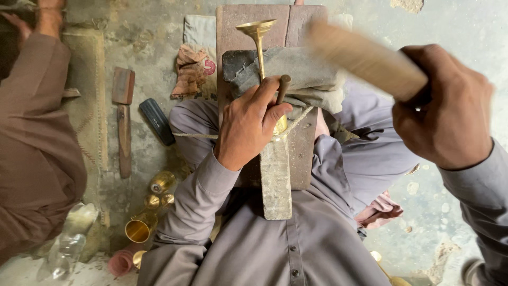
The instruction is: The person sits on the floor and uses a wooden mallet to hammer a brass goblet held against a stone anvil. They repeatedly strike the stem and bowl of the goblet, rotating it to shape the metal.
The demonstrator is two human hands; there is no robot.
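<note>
Rough concrete floor (450, 212) under me, a wooden board (301, 153) across my lap. My left hand (248, 127) is clamped on a small punch (283, 87) beside the brass funnel-stemmed piece (258, 42) at twelve o'clock. My right hand (447, 111), fisted on a blurred wooden mallet (365, 58), hangs at two o'clock. I'd strike squarely, punch upright, stem pinned. More brass pieces (145, 217) lie at seven.

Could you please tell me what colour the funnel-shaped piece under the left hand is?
Shiny golden brass funnel-shaped piece, clearest in the head view.
</note>
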